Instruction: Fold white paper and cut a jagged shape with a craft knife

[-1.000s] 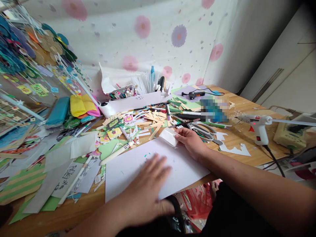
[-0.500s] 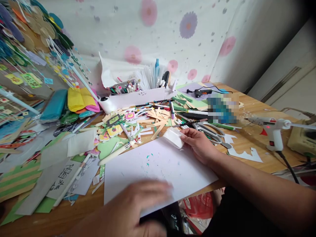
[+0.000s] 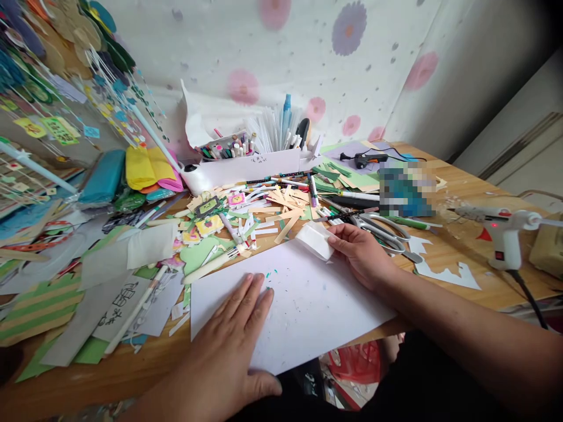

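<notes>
A large white sheet of paper lies at the table's front edge, with small green flecks and dark specks on it. Flat on its left part rests my left hand, fingers stretched out and thumb apart, holding nothing. Over the sheet's far edge, my right hand pinches a small folded piece of white paper between thumb and fingers. Just beyond that hand lie grey-handled scissors.
A white hot glue gun with a lit red light stands on the right. Paper strips and markers litter the middle. Behind them is a white box of pens. Paper scraps and card cover the left side.
My left hand, blurred before, has moved forward and left and now lies flat on the sheet. My right hand keeps its pinch on the folded paper. The view has shifted slightly.
</notes>
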{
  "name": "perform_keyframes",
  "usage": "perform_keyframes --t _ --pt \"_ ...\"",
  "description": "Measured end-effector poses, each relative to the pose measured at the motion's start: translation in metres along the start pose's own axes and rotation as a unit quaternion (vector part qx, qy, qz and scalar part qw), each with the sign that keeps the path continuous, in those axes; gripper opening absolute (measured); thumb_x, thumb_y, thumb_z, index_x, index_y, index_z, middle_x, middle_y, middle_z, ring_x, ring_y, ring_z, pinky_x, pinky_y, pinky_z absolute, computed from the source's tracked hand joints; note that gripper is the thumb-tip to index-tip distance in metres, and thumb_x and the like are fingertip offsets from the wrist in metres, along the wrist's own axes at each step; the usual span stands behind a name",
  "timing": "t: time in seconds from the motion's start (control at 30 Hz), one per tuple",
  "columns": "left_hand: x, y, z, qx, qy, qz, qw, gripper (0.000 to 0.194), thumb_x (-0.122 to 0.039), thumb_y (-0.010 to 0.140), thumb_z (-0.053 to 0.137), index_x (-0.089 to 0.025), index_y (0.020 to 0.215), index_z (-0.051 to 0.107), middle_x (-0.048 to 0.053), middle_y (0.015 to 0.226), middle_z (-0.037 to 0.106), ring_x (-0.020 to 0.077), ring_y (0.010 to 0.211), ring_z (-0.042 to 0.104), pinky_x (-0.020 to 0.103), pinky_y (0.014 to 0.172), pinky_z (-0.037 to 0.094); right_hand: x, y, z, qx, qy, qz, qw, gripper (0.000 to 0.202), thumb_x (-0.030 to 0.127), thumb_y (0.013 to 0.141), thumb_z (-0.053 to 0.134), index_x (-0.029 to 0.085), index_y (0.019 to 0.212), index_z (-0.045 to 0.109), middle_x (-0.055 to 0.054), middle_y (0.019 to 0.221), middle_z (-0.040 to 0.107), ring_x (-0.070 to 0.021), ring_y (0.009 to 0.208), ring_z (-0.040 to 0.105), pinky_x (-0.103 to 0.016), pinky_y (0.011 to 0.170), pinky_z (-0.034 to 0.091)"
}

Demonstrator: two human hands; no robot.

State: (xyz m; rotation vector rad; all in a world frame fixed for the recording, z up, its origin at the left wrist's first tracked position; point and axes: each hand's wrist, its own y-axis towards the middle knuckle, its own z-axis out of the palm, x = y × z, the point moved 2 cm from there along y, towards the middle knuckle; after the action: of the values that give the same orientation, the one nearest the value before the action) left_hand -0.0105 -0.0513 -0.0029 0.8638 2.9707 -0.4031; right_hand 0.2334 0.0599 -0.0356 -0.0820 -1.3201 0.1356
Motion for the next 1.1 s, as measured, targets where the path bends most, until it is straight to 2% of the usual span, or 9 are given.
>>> perform_keyframes --t 0.1,0.23,0.3,0.43,0.53,0.73,0.87,1.0,1.1 --pt "0.001 0.002 0.004 -0.006 -0.001 -0.001 1.000 0.102 -0.054 0.063 0.073 -0.012 0.144 0.027 0.020 0.151 0.010 0.0389 0.138 0.012 0.057 0.105 0.032 -0.001 -0.001 -0.001 0.002 -0.001 -0.003 1.000 0.033 0.040 0.059 0.080 0.018 0.076 0.061 0.001 0.067 0.059 -0.0117 0.060 0.052 -0.025 0.059 0.041" --pt "-0.003 -0.001 0.003 -0.025 -0.023 0.117 0.992 0.083 -0.041 0.069 0.074 -0.019 0.140 0.037 0.012 0.149 0.027 0.0301 0.137 0.026 0.044 0.109 0.033 -0.002 -0.002 -0.001 0.002 -0.002 -0.006 1.000 0.032 0.040 0.061 0.079 0.018 0.077 0.061 0.001 0.069 0.060 -0.0117 0.061 0.052 -0.025 0.059 0.041" --pt "0.001 -0.002 0.002 -0.030 -0.024 0.152 0.988 0.081 -0.042 0.070 0.074 -0.021 0.140 0.037 0.008 0.148 0.032 0.0273 0.136 0.030 0.042 0.111 0.031 -0.002 -0.002 0.000 0.001 -0.003 -0.006 1.000 0.032 0.039 0.061 0.079 0.018 0.077 0.061 0.001 0.069 0.060 -0.0118 0.061 0.052 -0.025 0.058 0.041" --pt "0.020 0.004 0.000 -0.058 0.001 0.047 0.997 0.086 -0.059 0.073 0.062 -0.017 0.142 0.032 0.012 0.151 0.026 0.0332 0.137 0.025 0.050 0.108 0.032 -0.002 -0.003 0.000 -0.001 -0.008 -0.009 1.000 0.032 0.040 0.061 0.079 0.018 0.078 0.061 0.001 0.070 0.059 -0.0128 0.062 0.052 -0.025 0.058 0.041" --pt "0.024 0.012 -0.002 -0.074 0.002 -0.006 0.997 0.079 -0.060 0.076 0.059 -0.017 0.139 0.038 0.013 0.150 0.028 0.0364 0.137 0.023 0.053 0.107 0.032 -0.002 -0.003 0.001 -0.005 -0.011 -0.010 1.000 0.032 0.040 0.061 0.079 0.019 0.077 0.061 0.001 0.070 0.060 -0.0127 0.062 0.052 -0.025 0.058 0.042" --pt "0.024 0.015 -0.005 -0.101 -0.041 0.033 0.993 0.069 -0.051 0.070 0.070 -0.026 0.131 0.049 0.010 0.141 0.044 0.0344 0.130 0.035 0.050 0.104 0.038 -0.003 -0.002 0.001 -0.008 -0.015 -0.008 1.000 0.032 0.040 0.062 0.078 0.019 0.077 0.062 0.000 0.071 0.060 -0.0133 0.062 0.052 -0.026 0.057 0.042" --pt "0.033 0.017 -0.006 -0.108 -0.062 0.045 0.991 0.052 -0.041 0.072 0.072 -0.022 0.118 0.057 0.011 0.134 0.048 0.0329 0.124 0.041 0.047 0.102 0.041 -0.003 -0.002 0.000 -0.007 -0.012 -0.006 1.000 0.031 0.039 0.062 0.079 0.019 0.077 0.062 0.001 0.070 0.060 -0.0124 0.061 0.052 -0.025 0.058 0.041" --pt "0.034 0.020 -0.009 -0.102 -0.061 0.034 0.992 0.067 -0.039 0.070 0.074 -0.022 0.130 0.048 0.012 0.131 0.049 0.0324 0.119 0.045 0.048 0.098 0.044 -0.003 -0.003 0.001 -0.005 -0.011 -0.005 1.000 0.031 0.040 0.062 0.079 0.019 0.077 0.061 0.001 0.069 0.060 -0.0119 0.060 0.052 -0.025 0.058 0.041" --pt "0.033 0.019 -0.010 -0.097 -0.049 0.045 0.993 0.063 -0.039 0.071 0.073 -0.025 0.129 0.051 0.012 0.131 0.049 0.0332 0.120 0.045 0.049 0.098 0.044 -0.002 -0.003 0.001 -0.005 -0.014 -0.006 1.000 0.031 0.040 0.062 0.078 0.019 0.076 0.061 0.001 0.069 0.060 -0.0121 0.060 0.052 -0.025 0.058 0.041"
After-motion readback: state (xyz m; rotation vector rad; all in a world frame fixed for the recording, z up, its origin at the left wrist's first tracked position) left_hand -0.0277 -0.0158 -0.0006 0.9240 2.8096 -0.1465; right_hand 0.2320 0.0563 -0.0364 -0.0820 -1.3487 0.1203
